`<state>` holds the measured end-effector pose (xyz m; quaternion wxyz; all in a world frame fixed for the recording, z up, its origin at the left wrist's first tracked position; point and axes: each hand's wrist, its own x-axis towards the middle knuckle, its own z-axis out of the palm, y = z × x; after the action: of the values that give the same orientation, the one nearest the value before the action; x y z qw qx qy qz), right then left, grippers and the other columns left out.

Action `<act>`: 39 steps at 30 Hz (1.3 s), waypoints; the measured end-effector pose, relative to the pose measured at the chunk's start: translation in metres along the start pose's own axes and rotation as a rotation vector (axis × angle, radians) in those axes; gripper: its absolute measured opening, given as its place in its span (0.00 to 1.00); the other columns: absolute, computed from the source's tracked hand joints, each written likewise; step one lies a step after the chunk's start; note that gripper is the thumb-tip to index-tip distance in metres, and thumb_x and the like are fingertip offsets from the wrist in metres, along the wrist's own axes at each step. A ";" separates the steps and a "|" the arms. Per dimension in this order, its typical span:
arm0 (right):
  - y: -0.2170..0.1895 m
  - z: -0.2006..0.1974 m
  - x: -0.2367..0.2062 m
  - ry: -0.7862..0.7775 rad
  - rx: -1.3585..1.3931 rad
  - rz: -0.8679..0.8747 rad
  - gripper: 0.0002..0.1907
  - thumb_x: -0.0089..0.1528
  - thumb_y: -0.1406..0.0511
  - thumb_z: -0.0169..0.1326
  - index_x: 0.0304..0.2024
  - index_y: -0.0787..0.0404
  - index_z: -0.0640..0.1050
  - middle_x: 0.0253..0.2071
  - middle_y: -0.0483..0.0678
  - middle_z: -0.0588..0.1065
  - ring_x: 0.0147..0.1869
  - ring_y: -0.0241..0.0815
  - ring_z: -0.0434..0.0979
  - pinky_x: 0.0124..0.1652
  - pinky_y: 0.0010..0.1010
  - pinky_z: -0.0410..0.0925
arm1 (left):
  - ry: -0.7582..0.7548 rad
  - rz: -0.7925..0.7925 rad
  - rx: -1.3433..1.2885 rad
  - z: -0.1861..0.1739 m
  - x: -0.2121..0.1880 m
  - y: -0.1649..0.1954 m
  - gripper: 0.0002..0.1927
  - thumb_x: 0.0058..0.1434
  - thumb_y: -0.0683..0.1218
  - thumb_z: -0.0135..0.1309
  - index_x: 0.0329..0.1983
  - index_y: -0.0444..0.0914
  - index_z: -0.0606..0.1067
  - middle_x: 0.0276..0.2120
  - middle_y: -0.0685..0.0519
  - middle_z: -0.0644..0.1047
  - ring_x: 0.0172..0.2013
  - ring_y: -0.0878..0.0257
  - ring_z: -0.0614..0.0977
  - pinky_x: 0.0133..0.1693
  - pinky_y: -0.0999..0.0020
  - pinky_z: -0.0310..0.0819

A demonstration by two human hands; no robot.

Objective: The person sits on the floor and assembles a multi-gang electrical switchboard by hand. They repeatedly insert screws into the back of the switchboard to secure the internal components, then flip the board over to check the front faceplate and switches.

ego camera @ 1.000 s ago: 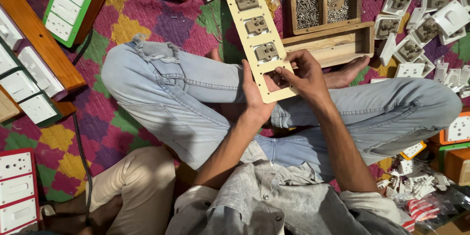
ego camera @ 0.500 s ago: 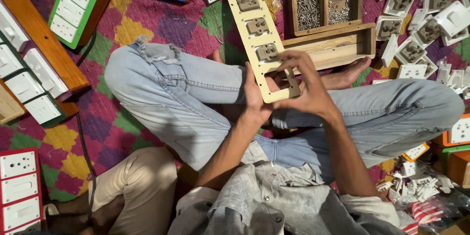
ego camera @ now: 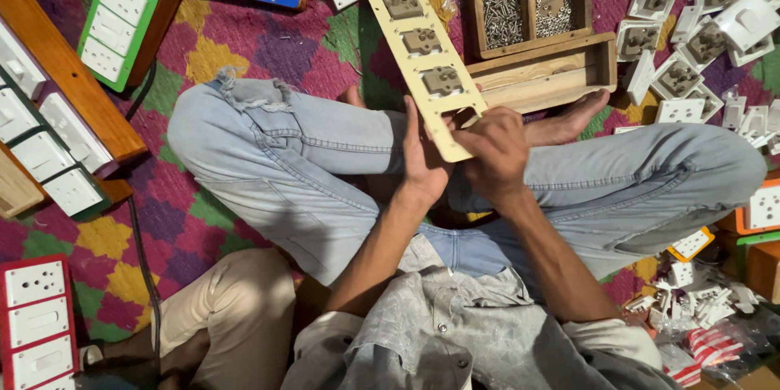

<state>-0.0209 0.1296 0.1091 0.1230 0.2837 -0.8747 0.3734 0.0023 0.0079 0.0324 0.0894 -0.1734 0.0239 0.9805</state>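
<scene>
I sit cross-legged in blue jeans and hold a long cream-coloured panel (ego camera: 423,63) over my lap, slanting away from me. Three grey sockets are set in its far openings; the near opening is partly under my fingers. My left hand (ego camera: 422,164) grips the panel's near left edge. My right hand (ego camera: 494,153) closes over the near end, fingers pressed at the last opening; whether a part lies under them is hidden.
A wooden tray (ego camera: 538,73) with compartments of screws stands just beyond my feet. Loose white sockets (ego camera: 691,24) are heaped at the right. Finished switch boards lie at the left: green (ego camera: 122,16), wooden (ego camera: 49,122), red (ego camera: 32,321). A patterned mat (ego camera: 268,49) covers the floor.
The panel has shifted slightly toward me, and my right hand has slid over its near end, covering more of the last opening.
</scene>
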 end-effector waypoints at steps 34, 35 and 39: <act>0.161 -0.006 0.077 -0.363 -0.709 -0.108 0.03 0.63 0.64 0.64 0.36 0.56 0.83 0.52 0.47 0.75 0.67 0.48 0.70 0.62 0.40 0.64 | 0.003 0.031 0.564 0.048 -0.024 0.019 0.31 0.58 0.34 0.58 0.66 0.28 0.68 0.61 0.38 0.76 0.63 0.51 0.77 0.65 0.59 0.71; 0.165 -0.006 0.072 -0.375 -0.712 -0.104 0.02 0.64 0.65 0.62 0.37 0.56 0.83 0.51 0.47 0.74 0.65 0.48 0.69 0.62 0.40 0.65 | 0.011 0.026 0.564 0.047 -0.024 0.019 0.31 0.58 0.34 0.58 0.66 0.28 0.68 0.61 0.38 0.75 0.62 0.51 0.77 0.64 0.60 0.71; 0.172 -0.003 0.067 -0.352 -0.670 -0.102 0.06 0.63 0.68 0.59 0.42 0.57 0.84 0.49 0.48 0.74 0.60 0.48 0.69 0.58 0.41 0.65 | 0.000 -0.011 0.577 0.047 -0.023 0.019 0.30 0.58 0.34 0.58 0.66 0.29 0.69 0.62 0.38 0.75 0.60 0.52 0.77 0.63 0.58 0.71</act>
<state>-0.1761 0.2012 0.0392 0.0749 0.3306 -0.9408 0.0057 0.0041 -0.0111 0.0850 0.1402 -0.1409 0.3011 0.9326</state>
